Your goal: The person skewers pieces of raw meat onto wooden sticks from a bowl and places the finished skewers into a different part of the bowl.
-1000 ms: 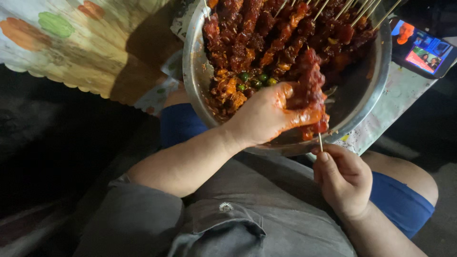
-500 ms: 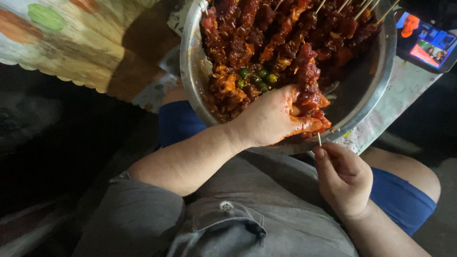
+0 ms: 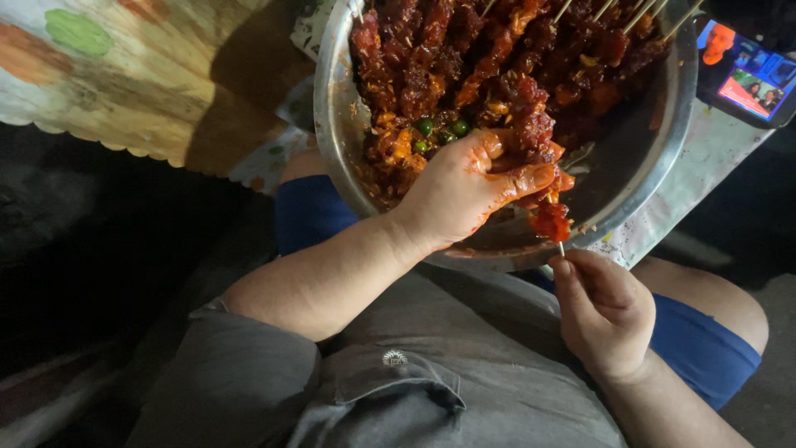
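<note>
The meat skewer you hold runs nearly upright in view, its bare stick end pointing down toward you over the near rim of the steel bowl. Your right hand pinches that stick end with thumb and forefinger, while your sauce-smeared left hand curls around the red meat. Finished skewers fill the bowl; a lit phone lies beside it.

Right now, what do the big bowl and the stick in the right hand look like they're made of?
The bowl looks like thin metal, probably stainless steel: silvery, dull-shiny, with a rolled rim and smeared sauce. The stick pinched by the right hand looks like pale bamboo or wood, thin and matte, like the skewer ends at the far rim. The left hand presses meat onto it.
</note>
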